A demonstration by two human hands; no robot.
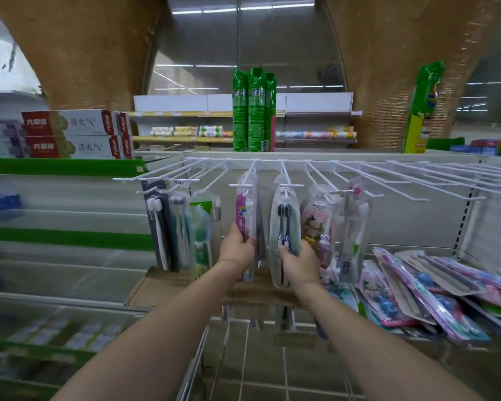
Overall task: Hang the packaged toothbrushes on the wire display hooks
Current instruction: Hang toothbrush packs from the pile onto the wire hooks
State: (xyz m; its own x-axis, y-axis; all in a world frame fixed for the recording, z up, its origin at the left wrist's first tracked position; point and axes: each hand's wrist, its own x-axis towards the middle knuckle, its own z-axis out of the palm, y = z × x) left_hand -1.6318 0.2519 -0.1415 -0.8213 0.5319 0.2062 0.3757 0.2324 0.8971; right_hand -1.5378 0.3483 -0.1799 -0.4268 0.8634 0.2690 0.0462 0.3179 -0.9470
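**Both hands on hanging toothbrush packs at the wire hooks**

At far left, red-and-white toothpaste boxes [70, 134] are stacked on the top shelf above a green shelf edge [61, 167]. Below the row of white wire display hooks [272, 175], the leftmost packs hang: a dark pack with white brushes [158, 227], then a clear pack with pale brushes [180, 230], then a green-labelled pack [201, 233].

The left hand [237, 247] reaches up to the pink toothbrush pack [245, 215], which hangs at the front of a bunch on one hook; its fingers are curled round the pack's lower part, thumb on the near face.

Just to the right, the right hand [300, 263] grips the lower part of a clear pack holding two dark-blue toothbrushes [284, 224], fingers wrapped round its right edge. That pack also hangs from a hook, its top at the hook's crossbar.

Further right hang a cartoon-printed pink pack [318, 221] and a pack with a single white-and-green brush [355, 227]. Behind and above stand three green spray cans [253, 111] on the top shelf.

At right, a loose pile of packaged toothbrushes [434, 287] lies on the shelf, overlapping and tilted, well apart from both hands. A flattened brown cardboard piece [162, 285] lies under the hanging packs.
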